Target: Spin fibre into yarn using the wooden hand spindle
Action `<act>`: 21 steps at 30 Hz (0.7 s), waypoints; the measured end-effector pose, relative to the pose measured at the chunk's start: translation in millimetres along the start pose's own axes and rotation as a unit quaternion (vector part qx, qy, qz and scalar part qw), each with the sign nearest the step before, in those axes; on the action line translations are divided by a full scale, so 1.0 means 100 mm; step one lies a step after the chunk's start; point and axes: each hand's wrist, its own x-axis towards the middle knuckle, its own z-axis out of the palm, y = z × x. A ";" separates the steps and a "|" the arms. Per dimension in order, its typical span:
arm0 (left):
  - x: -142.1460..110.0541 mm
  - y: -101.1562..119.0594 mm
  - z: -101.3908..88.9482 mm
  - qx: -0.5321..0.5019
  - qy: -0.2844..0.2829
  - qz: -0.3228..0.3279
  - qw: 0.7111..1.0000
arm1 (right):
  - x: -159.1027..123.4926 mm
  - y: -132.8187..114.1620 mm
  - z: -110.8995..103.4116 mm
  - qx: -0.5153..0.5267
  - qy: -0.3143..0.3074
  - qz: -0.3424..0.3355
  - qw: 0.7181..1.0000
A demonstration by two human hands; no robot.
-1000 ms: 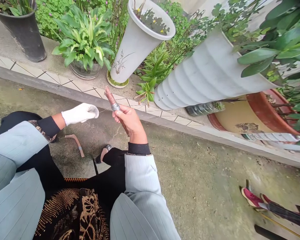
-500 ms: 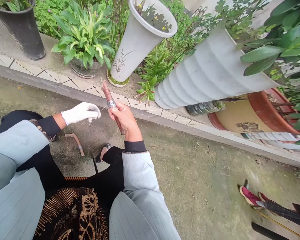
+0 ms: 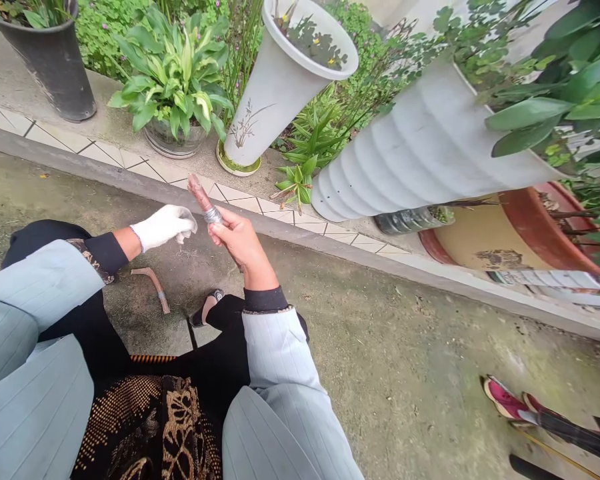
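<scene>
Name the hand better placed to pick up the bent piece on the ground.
Probably the left hand: it is nearer the bent piece, while the right hand grips the wire-wrapped stick. Whether the left holds anything thin is unclear.

Your right hand (image 3: pixel 235 237) bare, wrapped round brown stick (image 3: pixel 199 191); stick tilts up and left, silver wire (image 3: pixel 213 216) coiled round it just beyond your thumb. Your left hand (image 3: pixel 164 227) in white glove (image 3: pixel 153 230), fingers curled, near stick but apart; can't tell if it pinches anything. Below it, bent stick (image 3: pixel 153 283) on concrete floor (image 3: pixel 380 347). Ahead of you, tiled ledge (image 3: pixel 105 155) bears black pot (image 3: pixel 57 70), leafy plant (image 3: pixel 177 77), tall white pot (image 3: pixel 275 93), big ribbed pot (image 3: pixel 400 147). Lower right, another person's red shoes (image 3: pixel 503 400).
</scene>
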 end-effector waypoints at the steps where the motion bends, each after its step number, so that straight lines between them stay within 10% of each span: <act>1: -0.01 -0.01 0.01 -0.021 -0.024 0.009 0.999 | 0.01 0.01 0.00 0.008 0.023 -0.003 1.000; 5: -0.07 0.01 0.03 0.031 -0.119 0.079 0.989 | 0.09 0.07 -0.12 0.010 0.123 -0.006 0.992; 11: -0.08 0.04 0.03 0.268 -0.027 0.182 0.946 | 0.13 0.11 -0.23 -0.217 0.137 0.057 0.965; 16: -0.09 0.05 0.02 0.504 -0.016 0.227 0.833 | 0.08 0.01 -0.11 -0.544 0.037 0.134 0.827; 21: -0.12 -0.02 0.02 0.552 -0.071 0.282 0.781 | 0.07 -0.05 0.04 -0.636 -0.160 0.222 0.722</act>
